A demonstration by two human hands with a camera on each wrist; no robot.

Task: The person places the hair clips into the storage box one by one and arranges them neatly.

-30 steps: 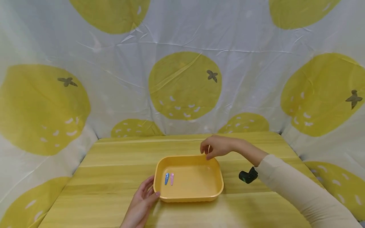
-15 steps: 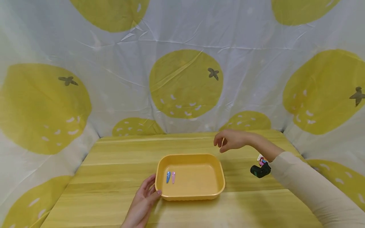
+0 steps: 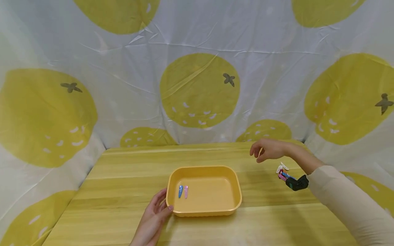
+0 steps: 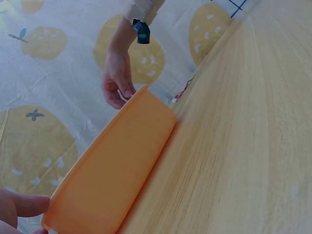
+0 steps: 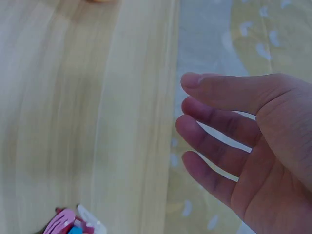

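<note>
A yellow plastic tray (image 3: 204, 212) sits on the table, with a blue hair clip (image 3: 180, 191) and a pink hair clip (image 3: 186, 192) side by side on its left part. My left hand (image 3: 153, 216) grips the tray's left end, thumb at the rim and fingers along the outer wall. Above the table, right of the tray, hovers my right hand (image 3: 269, 149); its fingers (image 5: 214, 146) are loosely bent and hold nothing. Nearest to it is a small pile of hair clips (image 3: 281, 172) in white, pink, red and blue, partly hidden by the wrist camera.
The wooden table (image 3: 129, 177) carries the tray and the clip pile. A white curtain (image 3: 132, 102) with yellow fruit prints hangs behind the table and along both sides. A black camera (image 3: 297, 183) is worn on the right wrist.
My right hand has moved from above the tray's back right rim to the right, uncovering the clip pile. The left hand, tray and two clips in it stay put.
</note>
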